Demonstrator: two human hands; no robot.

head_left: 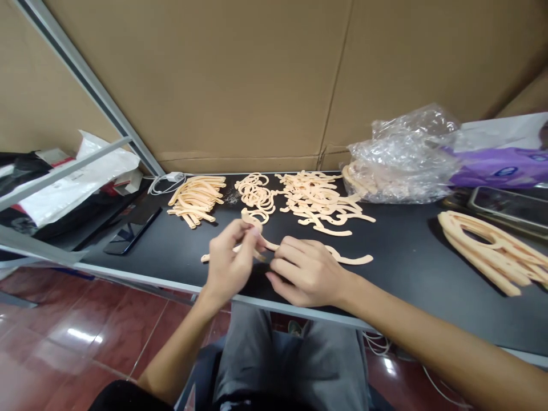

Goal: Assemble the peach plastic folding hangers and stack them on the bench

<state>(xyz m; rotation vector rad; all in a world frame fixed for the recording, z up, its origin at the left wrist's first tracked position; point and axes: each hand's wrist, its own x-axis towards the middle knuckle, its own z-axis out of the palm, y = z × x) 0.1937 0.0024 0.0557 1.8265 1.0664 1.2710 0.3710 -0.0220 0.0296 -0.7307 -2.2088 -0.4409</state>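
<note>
My left hand (235, 254) pinches a pale, curved wooden piece (270, 245) between thumb and fingers, just above the table's near edge. Beside it, my right hand (306, 271) has its fingers curled over the other end of that piece; its fingertips are partly hidden. Another pale wooden piece with a curved arm (357, 261) sticks out to the right behind my right hand, and a rounded wooden end (205, 258) shows left of my left hand. Beyond the hands lie piles of wooden strips (199, 197), small hook-shaped pieces (258, 194) and larger curved pieces (317, 200).
A clear plastic bag (402, 165) with wooden parts stands at the back right, near a purple packet (500, 165). Stacked wooden pieces (492, 251) lie at the right. A dark phone (132, 230), a white cable (165, 184) and a white plastic package (81, 177) are at the left.
</note>
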